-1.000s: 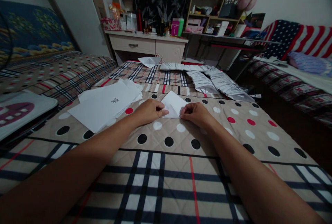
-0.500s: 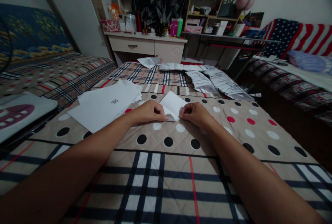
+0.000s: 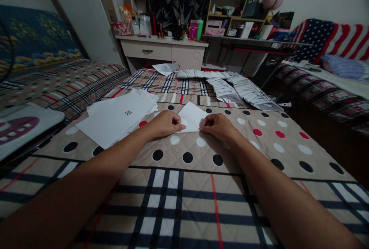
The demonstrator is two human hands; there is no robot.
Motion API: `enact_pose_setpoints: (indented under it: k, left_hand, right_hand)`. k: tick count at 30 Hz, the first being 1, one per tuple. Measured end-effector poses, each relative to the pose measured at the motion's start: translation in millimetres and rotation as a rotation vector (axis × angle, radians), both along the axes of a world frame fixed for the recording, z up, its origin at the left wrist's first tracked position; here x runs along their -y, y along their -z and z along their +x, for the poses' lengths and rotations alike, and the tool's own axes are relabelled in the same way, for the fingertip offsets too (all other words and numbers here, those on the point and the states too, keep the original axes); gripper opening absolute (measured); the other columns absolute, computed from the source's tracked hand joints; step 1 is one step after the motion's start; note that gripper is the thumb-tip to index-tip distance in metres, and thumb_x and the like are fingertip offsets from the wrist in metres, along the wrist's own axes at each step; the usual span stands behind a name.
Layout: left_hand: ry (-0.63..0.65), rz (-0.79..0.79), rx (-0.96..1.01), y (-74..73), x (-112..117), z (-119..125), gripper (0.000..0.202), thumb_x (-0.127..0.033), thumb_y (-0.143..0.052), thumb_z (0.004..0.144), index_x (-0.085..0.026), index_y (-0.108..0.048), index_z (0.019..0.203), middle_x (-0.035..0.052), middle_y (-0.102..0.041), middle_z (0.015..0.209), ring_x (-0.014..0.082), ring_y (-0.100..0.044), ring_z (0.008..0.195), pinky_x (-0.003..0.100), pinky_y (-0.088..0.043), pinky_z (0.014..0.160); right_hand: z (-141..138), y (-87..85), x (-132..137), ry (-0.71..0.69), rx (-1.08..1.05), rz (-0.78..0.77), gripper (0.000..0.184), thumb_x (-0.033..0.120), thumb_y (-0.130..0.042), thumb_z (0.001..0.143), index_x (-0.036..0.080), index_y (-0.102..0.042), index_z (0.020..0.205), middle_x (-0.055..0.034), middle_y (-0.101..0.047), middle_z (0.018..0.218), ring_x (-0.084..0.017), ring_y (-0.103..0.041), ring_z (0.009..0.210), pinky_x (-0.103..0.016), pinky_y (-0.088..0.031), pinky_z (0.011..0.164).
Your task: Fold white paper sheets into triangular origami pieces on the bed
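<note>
A small folded sheet of white paper (image 3: 192, 115) lies on the bedspread, between my two hands. At its near left corner, my left hand (image 3: 168, 123) pinches the edge with thumb and curled fingers. My right hand (image 3: 215, 124) grips the near right corner in the same way. The near edge of the paper is folded over and looks flat. To the left, close to my left forearm, is a loose stack of white sheets (image 3: 115, 116), the top one bearing a small dark printed mark.
Rows of folded white papers (image 3: 248, 90) lie at the bed's far right, and a single folded paper (image 3: 165, 68) at its far edge. A white dresser (image 3: 160, 51) stands beyond. At left is a white item with a purple patch (image 3: 29, 126).
The near edge of the paper, raised with a small gap before, now lies folded flat. Both hands keep their hold and have barely shifted.
</note>
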State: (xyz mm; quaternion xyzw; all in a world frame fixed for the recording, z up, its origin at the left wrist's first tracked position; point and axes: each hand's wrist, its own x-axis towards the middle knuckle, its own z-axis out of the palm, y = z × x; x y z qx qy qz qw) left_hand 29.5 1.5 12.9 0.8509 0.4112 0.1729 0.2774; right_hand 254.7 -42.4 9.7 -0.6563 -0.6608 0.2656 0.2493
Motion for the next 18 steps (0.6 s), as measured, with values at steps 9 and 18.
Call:
enact_pose_setpoints:
  k: [9,18]
  left_hand:
    - [-0.096,0.137,-0.097,-2.1,9,8,0.024,-0.032,-0.062,0.074,-0.016,-0.058,0.056,-0.0012,-0.054,0.055,0.0112,-0.046,0.054,0.026,-0.029,0.055]
    - [-0.136,0.219,-0.16,5.9,9,10,0.024,-0.034,-0.064,0.074,-0.017,-0.059,0.057,0.0013,-0.06,0.059,0.0135,-0.049,0.056,0.027,-0.03,0.055]
  right_hand:
    - [1,1.5,-1,-0.002,0.002,0.001,0.005,0.021,-0.068,0.066,0.017,-0.07,0.069,-0.0002,-0.066,0.062,-0.011,-0.055,0.056,-0.02,-0.036,0.05]
    - [2,3.4,-4,-0.036,0.011,0.008,0.006,0.023,-0.066,0.066,0.018,-0.067,0.067,0.0013,-0.063,0.06,-0.011,-0.053,0.054,-0.021,-0.035,0.05]
